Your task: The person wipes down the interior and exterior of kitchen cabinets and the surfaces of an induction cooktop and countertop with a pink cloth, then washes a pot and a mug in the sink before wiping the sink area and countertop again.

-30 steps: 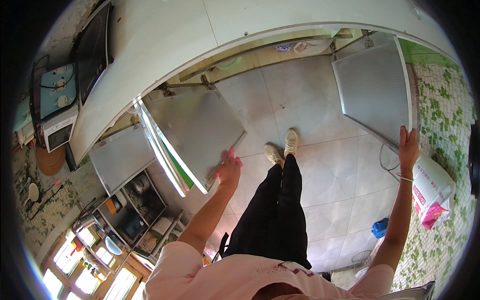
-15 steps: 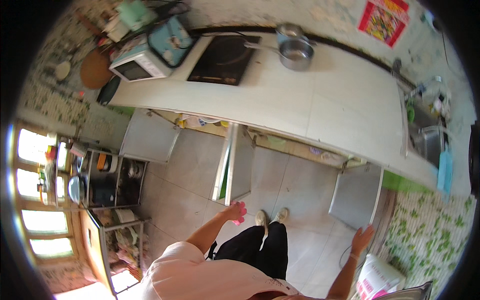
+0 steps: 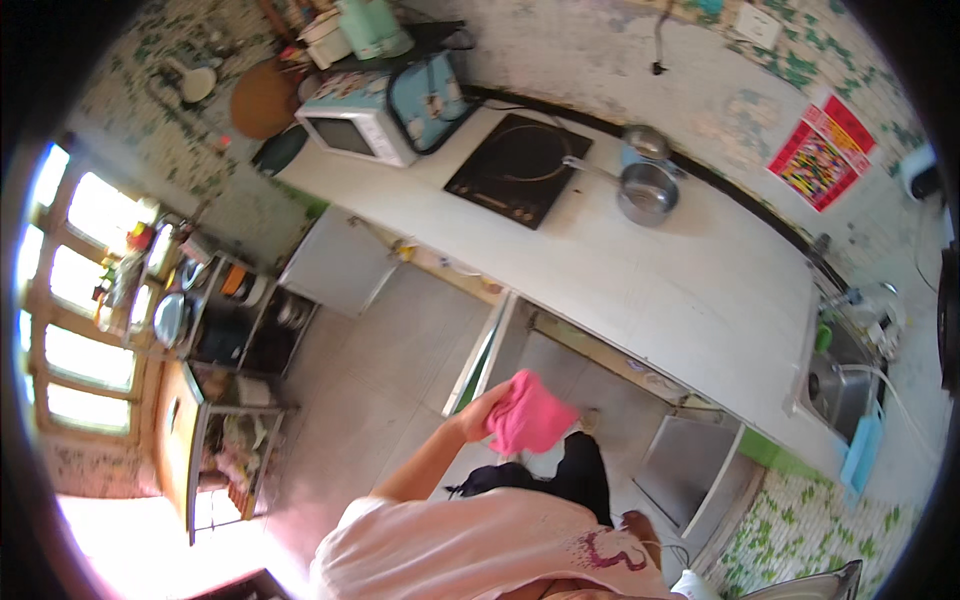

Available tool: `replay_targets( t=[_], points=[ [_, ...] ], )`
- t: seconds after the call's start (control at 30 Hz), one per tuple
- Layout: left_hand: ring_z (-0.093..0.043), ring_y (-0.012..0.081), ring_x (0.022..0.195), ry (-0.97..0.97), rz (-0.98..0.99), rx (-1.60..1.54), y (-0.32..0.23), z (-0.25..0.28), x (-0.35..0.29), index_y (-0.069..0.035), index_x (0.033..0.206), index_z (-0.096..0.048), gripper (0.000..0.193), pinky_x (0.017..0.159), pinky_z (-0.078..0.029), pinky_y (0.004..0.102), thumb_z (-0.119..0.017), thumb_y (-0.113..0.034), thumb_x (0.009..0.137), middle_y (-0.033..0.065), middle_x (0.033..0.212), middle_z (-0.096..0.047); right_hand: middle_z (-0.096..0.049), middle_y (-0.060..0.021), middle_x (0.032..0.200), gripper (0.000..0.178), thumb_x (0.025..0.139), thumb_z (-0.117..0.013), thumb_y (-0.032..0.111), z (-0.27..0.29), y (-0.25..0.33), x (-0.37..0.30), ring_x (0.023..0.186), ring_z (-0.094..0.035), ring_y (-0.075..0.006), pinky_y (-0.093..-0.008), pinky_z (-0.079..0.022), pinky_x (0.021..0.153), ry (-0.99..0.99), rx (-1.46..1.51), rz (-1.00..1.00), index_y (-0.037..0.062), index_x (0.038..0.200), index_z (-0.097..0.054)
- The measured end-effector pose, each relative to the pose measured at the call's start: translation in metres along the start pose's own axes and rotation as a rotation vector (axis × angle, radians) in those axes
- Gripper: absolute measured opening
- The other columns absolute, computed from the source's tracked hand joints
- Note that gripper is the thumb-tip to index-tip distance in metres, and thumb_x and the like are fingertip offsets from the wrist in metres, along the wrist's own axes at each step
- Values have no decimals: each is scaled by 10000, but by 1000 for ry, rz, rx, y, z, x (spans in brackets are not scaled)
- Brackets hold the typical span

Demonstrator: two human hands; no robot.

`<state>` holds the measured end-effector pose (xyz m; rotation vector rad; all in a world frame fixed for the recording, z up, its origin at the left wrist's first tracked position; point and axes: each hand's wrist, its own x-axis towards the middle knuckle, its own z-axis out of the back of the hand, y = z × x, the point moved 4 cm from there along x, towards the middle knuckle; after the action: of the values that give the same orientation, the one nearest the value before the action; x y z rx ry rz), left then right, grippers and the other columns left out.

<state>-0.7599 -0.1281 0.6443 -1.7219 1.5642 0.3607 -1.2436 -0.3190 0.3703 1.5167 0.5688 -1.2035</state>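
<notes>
My left hand [image 3: 484, 412] is closed on a pink cloth [image 3: 532, 412], which hangs spread out over my legs. Right behind the cloth and hand stand two open cabinet doors [image 3: 508, 340] in the middle of the counter front. My right hand [image 3: 637, 524] is low beside my body, left of another open cabinet door [image 3: 688, 468]; its fingers are too dark and blurred to make out.
Along the far wall runs a white counter [image 3: 690, 300] with a microwave [image 3: 355, 135], an induction cooktop [image 3: 520, 168] and a saucepan [image 3: 647, 192]. A sink [image 3: 840, 390] is at its right end. One more open door [image 3: 338, 262] and a metal rack [image 3: 245, 335] stand left.
My left hand has risen with the pink cloth, which now hangs spread out instead of bunched. My right hand has drawn back from the right cabinet door toward my body. The view has turned.
</notes>
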Motion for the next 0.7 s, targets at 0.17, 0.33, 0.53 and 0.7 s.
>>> replay_targets(
  t=[0.17, 0.33, 0.53, 0.7],
  points=[
    [-589, 165, 908, 1, -136, -63, -41, -48, 59, -65, 1171, -492, 407, 826, -490, 315, -436, -393, 937, 61, 1043, -598, -591, -117, 674, 181, 828, -494, 165, 131, 167, 1, 585, -577, -225, -350, -440, 535, -402, -508, 518, 26, 827, -609],
    [-578, 178, 947, -224, -496, 36, -82, -67, 45, -109, 1270, -393, 444, 729, -501, 311, -440, -391, 929, 60, 1067, -569, -586, -44, 687, 240, 913, -483, 242, 173, 325, -13, 584, -543, -124, -270, -443, 553, -351, -287, 526, 27, 957, -578],
    [-409, 212, 1158, -556, -887, 373, -141, -69, 75, -70, 1403, -211, 602, 954, -352, 319, -503, -259, 912, 90, 1296, -369, -605, -66, 726, 219, 904, -507, 236, 135, 429, 6, 634, -577, -144, -279, -469, 605, -238, -437, 579, 40, 961, -585],
    [-293, 314, 1292, -947, -871, 1382, -171, -4, 180, -59, 1385, -276, 541, 1056, -257, 391, -449, -264, 915, 193, 1399, -289, -629, -101, 779, 250, 893, -517, 268, 60, 460, 47, 708, -612, -209, -317, -480, 672, 6, -720, 575, 45, 981, -588]
  ],
)
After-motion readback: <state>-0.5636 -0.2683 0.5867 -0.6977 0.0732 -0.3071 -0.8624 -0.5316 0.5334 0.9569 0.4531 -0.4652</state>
